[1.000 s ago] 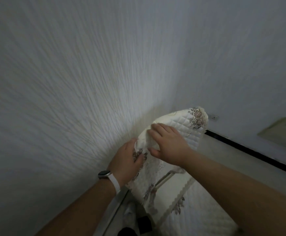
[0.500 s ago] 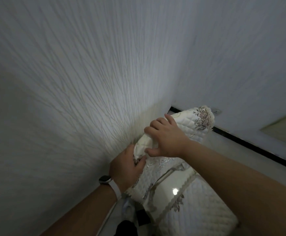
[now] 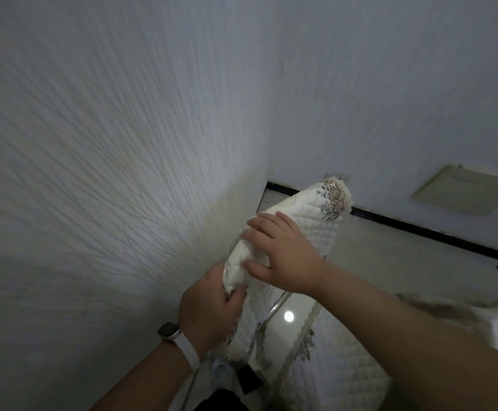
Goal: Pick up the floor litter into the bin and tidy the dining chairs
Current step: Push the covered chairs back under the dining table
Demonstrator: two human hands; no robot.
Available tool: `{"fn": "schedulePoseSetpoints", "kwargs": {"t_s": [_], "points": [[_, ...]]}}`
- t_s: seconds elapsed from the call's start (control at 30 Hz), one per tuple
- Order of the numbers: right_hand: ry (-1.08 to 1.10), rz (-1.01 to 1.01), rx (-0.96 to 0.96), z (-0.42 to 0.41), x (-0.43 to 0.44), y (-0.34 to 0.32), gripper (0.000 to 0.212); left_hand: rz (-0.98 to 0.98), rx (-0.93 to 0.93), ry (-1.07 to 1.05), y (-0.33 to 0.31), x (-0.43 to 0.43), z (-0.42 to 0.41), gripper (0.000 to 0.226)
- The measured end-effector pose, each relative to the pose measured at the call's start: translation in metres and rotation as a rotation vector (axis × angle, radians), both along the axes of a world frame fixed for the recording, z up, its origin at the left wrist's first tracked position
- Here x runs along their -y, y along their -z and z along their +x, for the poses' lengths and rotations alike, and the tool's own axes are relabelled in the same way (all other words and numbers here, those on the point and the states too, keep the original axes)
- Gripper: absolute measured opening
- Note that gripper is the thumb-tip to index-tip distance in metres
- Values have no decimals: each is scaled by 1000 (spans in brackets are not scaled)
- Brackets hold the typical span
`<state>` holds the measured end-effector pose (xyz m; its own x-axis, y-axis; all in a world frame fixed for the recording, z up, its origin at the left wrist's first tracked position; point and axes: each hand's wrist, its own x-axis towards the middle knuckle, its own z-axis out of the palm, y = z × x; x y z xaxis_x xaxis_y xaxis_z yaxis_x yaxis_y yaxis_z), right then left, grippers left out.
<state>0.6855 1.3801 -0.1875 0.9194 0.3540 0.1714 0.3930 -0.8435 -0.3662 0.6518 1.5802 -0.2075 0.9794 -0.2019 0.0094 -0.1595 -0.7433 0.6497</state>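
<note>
A dining chair stands in the room corner, its backrest wearing a white quilted cover (image 3: 327,215) with a brown flower print. My left hand (image 3: 212,310), with a watch on the wrist, grips the near lower edge of that cover. My right hand (image 3: 280,250) lies on top of the backrest, fingers curled over the fabric. Below, the quilted seat cushion (image 3: 330,369) and a metal frame bar (image 3: 274,310) show. No bin or litter is in view.
A textured white wall (image 3: 108,173) runs close on the left and another wall stands behind the chair, with a black skirting strip (image 3: 419,229). A beige panel (image 3: 467,194) sits on the far wall. Glossy pale floor (image 3: 390,262) lies to the right.
The view has swung slightly, showing more of the corner and floor. My right hand slid a little along the top of the cover; my left hand keeps its grip lower down.
</note>
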Motion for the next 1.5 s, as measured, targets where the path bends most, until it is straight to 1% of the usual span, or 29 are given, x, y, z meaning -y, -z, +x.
{"fn": "schedulePoseSetpoints", "kwargs": {"t_s": [0.17,0.3,0.4,0.5,0.63,0.7,0.8,0.87,0.93,1.0,1.03,1.1,1.13,1.23,1.33,1.43,1.5], "points": [[231,161,113,-40,-7,2,46,-61,41,80,-9,6,-18,23],[426,299,102,-69,-12,-1,49,-53,51,115,-12,12,-35,31],[499,379,100,-90,-15,-2,53,-7,50,128,-20,19,-51,28],[568,464,91,-116,-14,-3,55,-36,17,152,-30,27,-71,27],[557,566,71,-160,-4,0,50,-66,-3,198,-41,32,-97,25],[544,574,15,-185,-1,0,46,-93,-4,243,-44,31,-107,22],[546,486,-71,-225,-3,-3,47,-115,-38,391,-45,26,-118,16],[562,493,-169,-251,-11,-5,57,-120,-46,500,-46,24,-125,21],[623,573,-249,-278,-25,-10,65,-134,-57,594,-50,25,-132,23],[686,613,-267,-300,-38,-15,74,-144,-57,677,-53,27,-138,17],[721,631,-268,-308,-44,-17,80,-144,-50,716,-53,29,-141,18],[809,646,-244,-321,-55,-23,91,-142,-42,802,-55,32,-146,29],[860,653,-211,-325,-59,-27,92,-154,-48,849,-57,34,-149,33],[1017,652,-85,-334,-71,-36,77,-189,-49,991,-59,41,-153,34],[1154,562,13,-342,-80,-36,65,-195,-33,1061,-54,50,-155,42],[1269,471,21,-339,-87,-41,62,-176,-13,1080,-52,55,-150,50],[1322,446,-28,-330,-88,-45,58,-169,16,1083,-51,57,-144,46]]}}
